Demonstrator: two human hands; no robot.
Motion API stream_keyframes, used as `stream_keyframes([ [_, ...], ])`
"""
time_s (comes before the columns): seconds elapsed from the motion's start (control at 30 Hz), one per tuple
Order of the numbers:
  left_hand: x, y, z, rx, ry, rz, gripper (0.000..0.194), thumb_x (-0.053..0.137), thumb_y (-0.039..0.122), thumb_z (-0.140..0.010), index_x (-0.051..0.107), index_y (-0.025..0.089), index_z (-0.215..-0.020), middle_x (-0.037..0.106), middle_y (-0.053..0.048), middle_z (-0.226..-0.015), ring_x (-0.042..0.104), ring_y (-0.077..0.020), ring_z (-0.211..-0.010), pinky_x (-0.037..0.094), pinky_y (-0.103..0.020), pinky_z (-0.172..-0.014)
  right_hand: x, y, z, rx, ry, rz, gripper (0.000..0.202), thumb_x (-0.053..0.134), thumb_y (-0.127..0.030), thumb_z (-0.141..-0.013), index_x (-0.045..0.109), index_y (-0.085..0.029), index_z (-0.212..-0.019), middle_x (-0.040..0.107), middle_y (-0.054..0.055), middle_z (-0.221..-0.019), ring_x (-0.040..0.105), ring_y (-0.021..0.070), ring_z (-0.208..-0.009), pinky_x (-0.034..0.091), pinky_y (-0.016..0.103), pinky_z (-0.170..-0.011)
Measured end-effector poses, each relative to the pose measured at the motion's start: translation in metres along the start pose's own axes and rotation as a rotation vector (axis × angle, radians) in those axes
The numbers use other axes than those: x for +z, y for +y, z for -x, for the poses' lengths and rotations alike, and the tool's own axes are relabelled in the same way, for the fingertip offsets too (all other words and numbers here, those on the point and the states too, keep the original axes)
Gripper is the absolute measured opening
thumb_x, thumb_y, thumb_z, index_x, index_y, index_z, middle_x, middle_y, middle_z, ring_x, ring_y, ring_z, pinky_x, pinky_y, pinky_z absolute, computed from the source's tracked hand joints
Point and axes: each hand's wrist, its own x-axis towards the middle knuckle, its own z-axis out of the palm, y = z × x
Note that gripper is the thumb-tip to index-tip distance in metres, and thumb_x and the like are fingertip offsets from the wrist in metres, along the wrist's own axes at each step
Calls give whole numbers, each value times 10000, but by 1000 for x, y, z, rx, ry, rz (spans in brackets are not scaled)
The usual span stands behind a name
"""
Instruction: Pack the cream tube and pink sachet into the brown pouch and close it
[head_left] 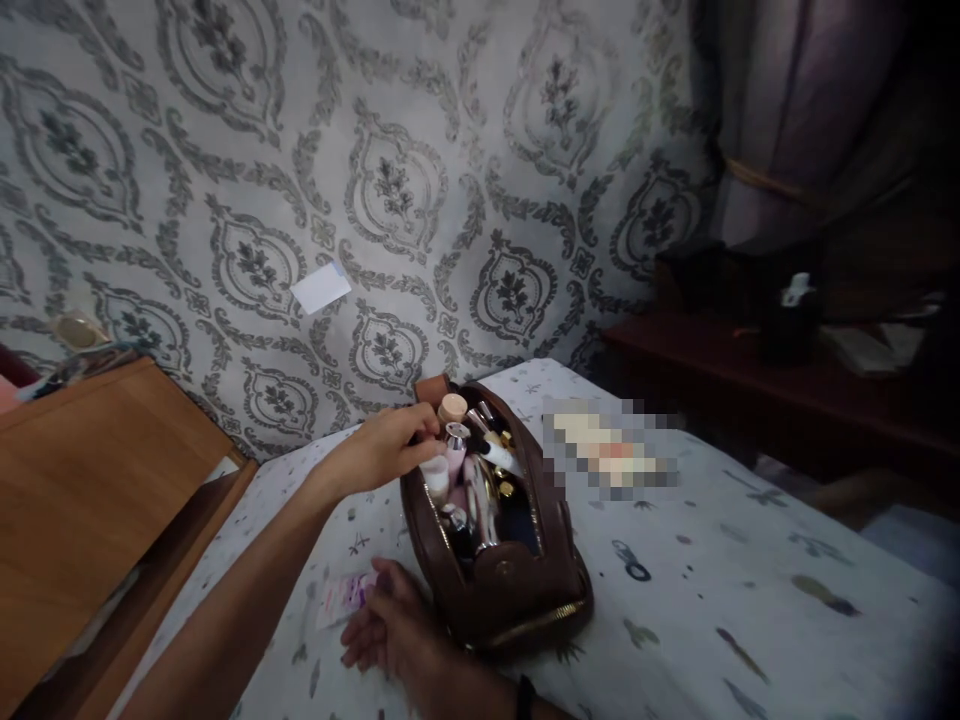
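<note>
Hands: left (pixel 386 447) pinching upright tube (pixel 436 474) in pouch (pixel 517 590), right (pixel 386 625) loosely open against pouch's near end.

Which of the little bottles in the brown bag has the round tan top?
The bottle with the tan cap at the far end of the brown bag, beside the left hand. The others nearby have silver, gold or dark tops.

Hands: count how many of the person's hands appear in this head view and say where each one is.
2. The left hand reaches into the open brown pouch among the bottles. The right hand rests on the sheet beside the pouch's near end.
</note>
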Motion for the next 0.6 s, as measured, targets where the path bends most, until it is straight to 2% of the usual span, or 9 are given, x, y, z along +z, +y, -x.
stream_keyframes([
  [0.07, 5, -6, 6, 0, 165, 86, 189, 469, 359, -940, 589, 214, -940, 674, 0, -874, 610, -162, -812, 426, -280, -699, 0, -1, 0, 10, 23, 4, 925, 713, -784, -551, 332, -226, -1183, 685, -30, -566, 663, 187, -492, 370, 245, -496],
  [0.17, 19, -19, 22, -36, 408, 207, 187, 455, 327, -948, 594, 208, -983, 700, -32, -1025, 634, -179, -970, 469, -311, -856, 0, -1, -1, 12, 50, 4, 902, 723, -794, -527, 337, -237, -1121, 683, -24, -553, 657, 187, -478, 354, 235, -479],
  [0.23, 35, -29, 37, -95, 497, 272, 194, 449, 334, -950, 588, 209, -1002, 698, -44, -1058, 638, -190, -1004, 486, -332, -885, -1, 0, -2, 3, 57, 12, 865, 728, -800, -513, 351, -246, -1059, 683, -21, -553, 650, 184, -463, 350, 230, -472],
  [0.33, 61, -45, 66, -203, 484, 331, 215, 449, 371, -955, 582, 222, -1034, 692, -51, -1087, 635, -222, -1062, 513, -354, -884, -1, 2, -1, -15, 81, 39, 829, 744, -804, -486, 367, -254, -979, 679, -29, -551, 636, 172, -441, 348, 223, -466],
  [0.43, 83, -53, 95, -281, 440, 370, 229, 447, 409, -943, 581, 235, -1007, 706, -55, -1056, 654, -258, -1039, 539, -390, -889, 0, 2, 1, -24, 101, 58, 857, 773, -793, -455, 382, -247, -986, 674, -25, -534, 628, 167, -435, 340, 219, -459],
  [0.5, 92, -50, 112, -338, 460, 366, 253, 406, 432, -956, 578, 252, -999, 712, -60, -1035, 668, -263, -992, 559, -416, -866, 1, -1, 2, -28, 91, 58, 865, 784, -785, -458, 404, -235, -1006, 672, -18, -537, 620, 163, -432, 342, 221, -458],
  [0.6, 106, -30, 140, -296, 497, 327, 282, 390, 437, -978, 606, 287, -1080, 704, -73, -1069, 663, -262, -992, 562, -423, -893, 1, -8, 4, -55, 59, 78, 789, 799, -743, -514, 448, -225, -995, 680, -14, -595, 631, 156, -476, 393, 236, -489],
])
